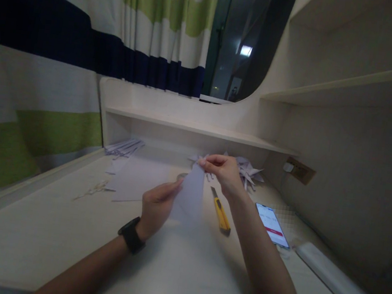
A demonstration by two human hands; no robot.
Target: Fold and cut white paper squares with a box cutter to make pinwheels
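Note:
A piece of white paper (pixel 192 196), partly folded to a narrow top, is held up over the desk between my two hands. My left hand (pixel 157 205), with a black watch on the wrist, pinches its left edge. At the top corner my right hand (pixel 222 169) grips the paper between thumb and fingers. A yellow utility knife (pixel 221 211) lies just right of the paper, below my right hand. Behind my left hand a small round roll (pixel 182 176), perhaps tape, is partly hidden. White paper sheets (pixel 139 173) lie flat to the left.
Folded paper strips (pixel 124 148) are piled at the back left, and paper pinwheel shapes (pixel 248 171) at the back right. Scissors (pixel 96 189) lie on the left. A lit phone (pixel 272 224) and a long white device (pixel 339 284) are on the right.

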